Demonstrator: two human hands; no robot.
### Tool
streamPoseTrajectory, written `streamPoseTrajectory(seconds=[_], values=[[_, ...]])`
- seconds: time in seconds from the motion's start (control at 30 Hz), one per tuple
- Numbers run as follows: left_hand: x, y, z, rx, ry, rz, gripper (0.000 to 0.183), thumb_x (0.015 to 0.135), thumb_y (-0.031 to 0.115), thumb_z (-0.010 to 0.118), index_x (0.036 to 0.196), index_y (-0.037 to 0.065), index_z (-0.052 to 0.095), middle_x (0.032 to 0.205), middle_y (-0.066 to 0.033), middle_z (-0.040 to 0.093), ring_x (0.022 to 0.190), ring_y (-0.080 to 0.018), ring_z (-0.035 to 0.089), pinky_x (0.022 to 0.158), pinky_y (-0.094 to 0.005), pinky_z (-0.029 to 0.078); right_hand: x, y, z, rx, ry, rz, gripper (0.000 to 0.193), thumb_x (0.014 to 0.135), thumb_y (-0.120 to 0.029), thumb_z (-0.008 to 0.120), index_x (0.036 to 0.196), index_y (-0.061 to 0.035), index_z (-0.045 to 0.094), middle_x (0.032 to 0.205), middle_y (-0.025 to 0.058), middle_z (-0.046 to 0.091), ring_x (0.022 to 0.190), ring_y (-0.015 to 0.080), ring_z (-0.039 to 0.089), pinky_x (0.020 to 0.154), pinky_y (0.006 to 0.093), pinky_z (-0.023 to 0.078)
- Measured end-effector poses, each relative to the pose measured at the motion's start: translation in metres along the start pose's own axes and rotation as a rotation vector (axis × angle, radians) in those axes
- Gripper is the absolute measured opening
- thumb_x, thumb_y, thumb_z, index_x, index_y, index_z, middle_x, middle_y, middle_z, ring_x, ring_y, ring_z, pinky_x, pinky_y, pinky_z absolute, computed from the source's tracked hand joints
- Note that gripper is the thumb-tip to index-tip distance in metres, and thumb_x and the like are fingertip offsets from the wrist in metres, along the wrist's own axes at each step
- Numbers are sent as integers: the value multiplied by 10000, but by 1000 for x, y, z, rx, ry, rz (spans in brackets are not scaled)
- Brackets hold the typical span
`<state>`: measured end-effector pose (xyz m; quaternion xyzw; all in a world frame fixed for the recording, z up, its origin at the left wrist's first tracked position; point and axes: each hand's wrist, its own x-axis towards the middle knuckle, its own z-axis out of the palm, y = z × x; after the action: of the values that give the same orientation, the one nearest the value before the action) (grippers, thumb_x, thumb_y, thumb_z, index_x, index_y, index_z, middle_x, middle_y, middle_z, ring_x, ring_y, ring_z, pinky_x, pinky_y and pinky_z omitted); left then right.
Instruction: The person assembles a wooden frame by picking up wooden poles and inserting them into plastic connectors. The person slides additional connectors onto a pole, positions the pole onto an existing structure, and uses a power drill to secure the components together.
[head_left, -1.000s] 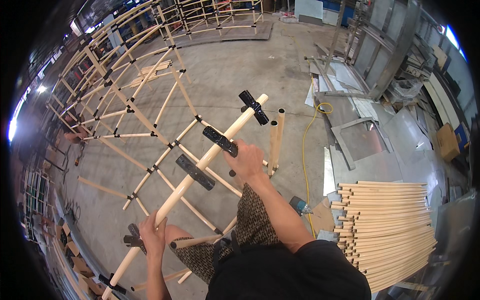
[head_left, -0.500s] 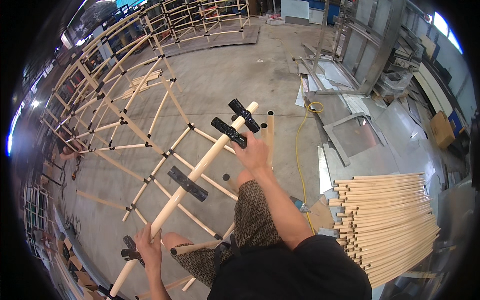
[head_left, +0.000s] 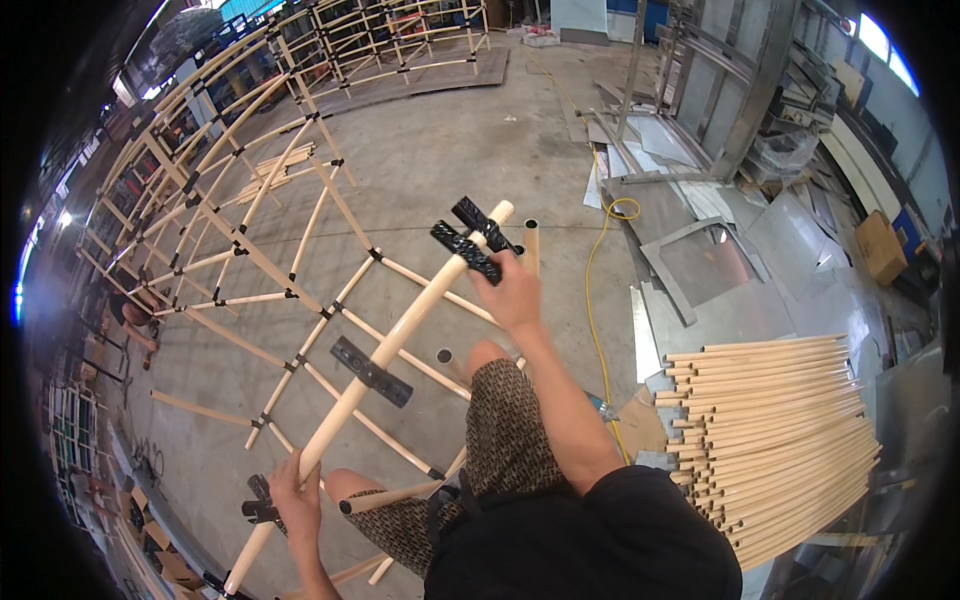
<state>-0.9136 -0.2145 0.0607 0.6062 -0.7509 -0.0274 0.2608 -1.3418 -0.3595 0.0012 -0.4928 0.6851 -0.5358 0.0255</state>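
Note:
A long cream pipe (head_left: 408, 325) slants in front of me from lower left to upper right. My right hand (head_left: 512, 295) is closed around a black pipe connector (head_left: 466, 251) near the pipe's far end. Close beyond that sits another black connector (head_left: 482, 224). Halfway down the pipe is a third black connector (head_left: 371, 371), set crosswise. My left hand (head_left: 296, 495) wraps around the lower part of the pipe, right beside more black fittings (head_left: 262, 503). Its fingers partly hide the pipe there.
Jointed pipe frames (head_left: 240, 240) stand on the left, with a lattice (head_left: 335, 310) reaching near my legs. Many loose pipes (head_left: 770, 440) lie stacked at right. A yellow cord (head_left: 592, 300) runs along the floor by metal sheets (head_left: 790, 260). Another person (head_left: 135, 315) is at far left.
My right hand has slid its connector up the pipe, closer to the one at the far end. My left hand keeps its hold. The whole view has shifted slightly.

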Motion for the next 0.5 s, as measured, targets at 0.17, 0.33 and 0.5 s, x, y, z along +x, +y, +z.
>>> streamPoseTrajectory(seconds=[0.17, 0.33, 0.5], values=[[-2, -14, -3, -131, -58, -129, 343, 784, 59, 755, 1098, -39, 659, 866, -181, 650, 811, -332, 593, 744, -411, 449, -8, 4, 3, 47, 54, -16, 364, 773, -258, 799, 976, -7, 633, 758, 159, 699, 638, 299, 684, 591, 382, 522], [0, -19, 5, -283, -92, -154, 336, 798, 22, 740, 1109, -70, 652, 838, -151, 646, 766, -231, 597, 725, -350, 480, -11, 11, 7, 257, -45, -14, 343, 809, -209, 782, 1028, 11, 634, 825, 167, 704, 686, 277, 688, 613, 357, 522], [-3, -10, 16, -347, -91, -164, 331, 796, 14, 738, 1097, -86, 644, 807, -138, 619, 706, -220, 566, 714, -331, 473, -7, 9, 10, 225, 25, -141, 337, 819, -216, 780, 1038, 5, 650, 860, 168, 707, 736, 258, 698, 636, 341, 524]])
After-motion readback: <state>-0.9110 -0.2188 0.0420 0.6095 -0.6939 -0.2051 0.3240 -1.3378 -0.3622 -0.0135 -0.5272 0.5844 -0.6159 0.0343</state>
